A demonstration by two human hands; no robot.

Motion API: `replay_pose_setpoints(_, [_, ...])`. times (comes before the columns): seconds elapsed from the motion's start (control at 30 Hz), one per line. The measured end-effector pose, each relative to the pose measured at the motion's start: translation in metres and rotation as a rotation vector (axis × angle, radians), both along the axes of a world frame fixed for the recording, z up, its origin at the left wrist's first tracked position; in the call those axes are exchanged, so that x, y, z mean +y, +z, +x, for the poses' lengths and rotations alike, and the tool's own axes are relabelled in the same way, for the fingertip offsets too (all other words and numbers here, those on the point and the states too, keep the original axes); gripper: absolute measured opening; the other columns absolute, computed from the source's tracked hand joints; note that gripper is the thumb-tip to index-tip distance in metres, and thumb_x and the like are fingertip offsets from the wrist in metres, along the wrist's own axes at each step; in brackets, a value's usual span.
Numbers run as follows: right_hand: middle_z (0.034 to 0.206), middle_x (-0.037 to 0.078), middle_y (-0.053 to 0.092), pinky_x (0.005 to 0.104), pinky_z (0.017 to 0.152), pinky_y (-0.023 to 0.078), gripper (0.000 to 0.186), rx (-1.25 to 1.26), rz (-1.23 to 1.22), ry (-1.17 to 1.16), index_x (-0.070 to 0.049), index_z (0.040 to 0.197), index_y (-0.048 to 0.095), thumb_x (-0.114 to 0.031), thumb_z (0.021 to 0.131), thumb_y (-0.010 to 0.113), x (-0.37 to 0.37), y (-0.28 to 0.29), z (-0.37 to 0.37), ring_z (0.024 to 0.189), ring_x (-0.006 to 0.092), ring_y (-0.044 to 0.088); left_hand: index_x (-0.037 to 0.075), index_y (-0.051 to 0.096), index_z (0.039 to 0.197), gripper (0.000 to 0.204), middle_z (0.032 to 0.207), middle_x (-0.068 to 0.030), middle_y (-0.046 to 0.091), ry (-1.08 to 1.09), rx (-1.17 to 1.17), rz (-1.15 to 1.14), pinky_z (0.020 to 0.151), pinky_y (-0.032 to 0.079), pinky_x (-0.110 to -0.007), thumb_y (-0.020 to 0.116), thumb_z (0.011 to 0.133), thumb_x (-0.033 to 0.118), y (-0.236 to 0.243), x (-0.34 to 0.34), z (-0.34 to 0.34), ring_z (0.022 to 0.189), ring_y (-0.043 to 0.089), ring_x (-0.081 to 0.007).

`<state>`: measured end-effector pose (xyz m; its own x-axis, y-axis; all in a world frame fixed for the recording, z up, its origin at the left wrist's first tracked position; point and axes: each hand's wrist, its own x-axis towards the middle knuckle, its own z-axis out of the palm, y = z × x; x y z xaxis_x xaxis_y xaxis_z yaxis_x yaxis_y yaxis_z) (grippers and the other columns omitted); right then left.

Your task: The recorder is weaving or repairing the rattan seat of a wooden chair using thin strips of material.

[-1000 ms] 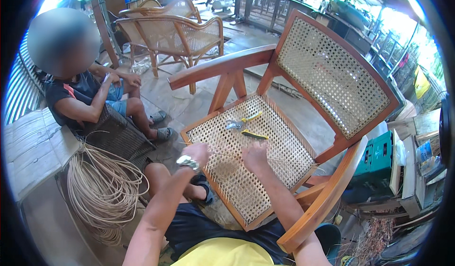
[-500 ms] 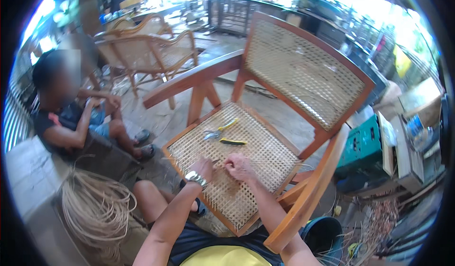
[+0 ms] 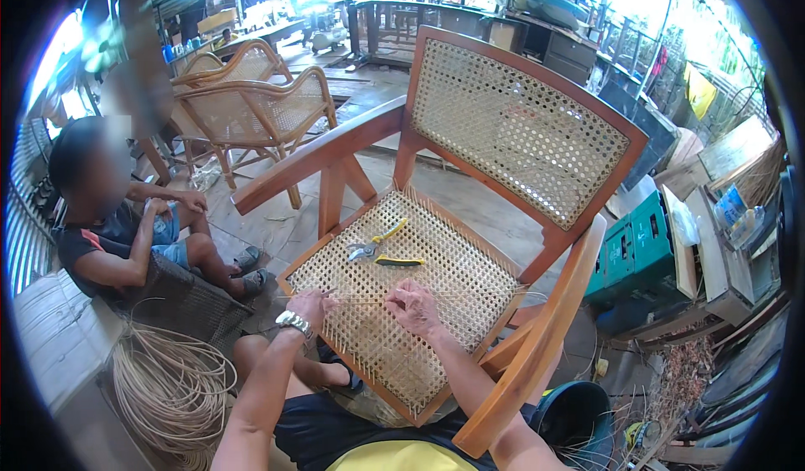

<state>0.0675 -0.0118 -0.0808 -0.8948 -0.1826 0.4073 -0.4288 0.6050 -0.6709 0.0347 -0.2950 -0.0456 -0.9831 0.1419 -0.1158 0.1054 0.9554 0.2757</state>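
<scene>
A wooden armchair stands before me, its cane seat (image 3: 369, 337) woven in an open mesh. My left hand (image 3: 312, 307), with a metal watch on the wrist, is closed over the left part of the seat. A small dark thin thing shows at its fingertips, too small to name. My right hand (image 3: 412, 305) is closed in a pinch near the seat's middle. A thin pale cane strand (image 3: 360, 298) runs between the two hands, just over the weave. Beyond them, pruning shears (image 3: 399, 261) with yellow and black handles lie on the seat.
The cane backrest (image 3: 520, 127) and right armrest (image 3: 537, 337) bound my right side. A coil of cane (image 3: 172, 379) lies at left, near a seated person (image 3: 109, 236). Green crates (image 3: 629, 249) and a dark bucket (image 3: 574, 421) stand at right. A rattan settee (image 3: 251, 110) is behind.
My left hand has moved left, away from my right hand, opening a gap between them. My right hand stays near the same part of the seat. The view has shifted slightly.
</scene>
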Motion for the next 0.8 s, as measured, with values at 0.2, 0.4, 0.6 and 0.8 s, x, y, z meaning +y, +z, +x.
replay_pose_setpoints(0.2, [0.098, 0.004, 0.061, 0.0433, 0.092, 0.043, 0.014, 0.06, 0.201, -0.042, -0.013, 0.094, 0.068, -0.025, 0.086, 0.069, -0.004, 0.004, 0.007, 0.102, 0.0255, 0.058, 0.003, 0.069, 0.101, 0.044, 0.106, -0.019, 0.067, 0.107, 0.072, -0.139, 0.082, 0.055, -0.045, 0.079, 0.081, 0.041, 0.042, -0.006, 0.008, 0.094, 0.068, -0.0361])
replay_pose_setpoints(0.4, [0.119, 0.012, 0.053, 0.047, 0.099, 0.038, 0.038, 0.109, 0.424, 0.0, -0.01, 0.12, 0.059, -0.03, 0.089, 0.065, -0.012, 0.019, 0.032, 0.114, 0.0299, 0.052, 0.002, 0.056, 0.123, 0.064, 0.119, -0.0187, 0.056, -0.026, 0.217, 0.063, 0.082, 0.054, -0.049, 0.085, 0.074, 0.032, 0.031, 0.0, 0.024, 0.093, 0.066, -0.0407])
replay_pose_setpoints(0.6, [0.145, 0.015, 0.042, 0.0532, 0.114, 0.025, 0.06, 0.054, 0.551, 0.091, -0.01, 0.143, 0.046, -0.04, 0.093, 0.06, 0.007, 0.023, 0.075, 0.137, 0.032, 0.039, -0.003, 0.045, 0.138, 0.077, 0.094, -0.0205, 0.068, -0.285, 0.179, 0.499, 0.074, 0.052, -0.043, 0.081, 0.08, 0.033, 0.134, 0.095, 0.036, 0.085, 0.068, -0.0336])
replay_pose_setpoints(0.8, [0.15, 0.014, 0.041, 0.0545, 0.117, 0.023, 0.059, -0.001, 0.491, 0.079, -0.01, 0.144, 0.048, -0.042, 0.094, 0.058, 0.011, 0.032, 0.086, 0.142, 0.0313, 0.035, -0.012, 0.034, 0.145, 0.093, 0.073, -0.0124, 0.069, -0.407, 0.208, 0.745, 0.058, 0.048, -0.029, 0.083, 0.081, 0.036, 0.252, 0.141, 0.042, 0.059, 0.062, -0.016])
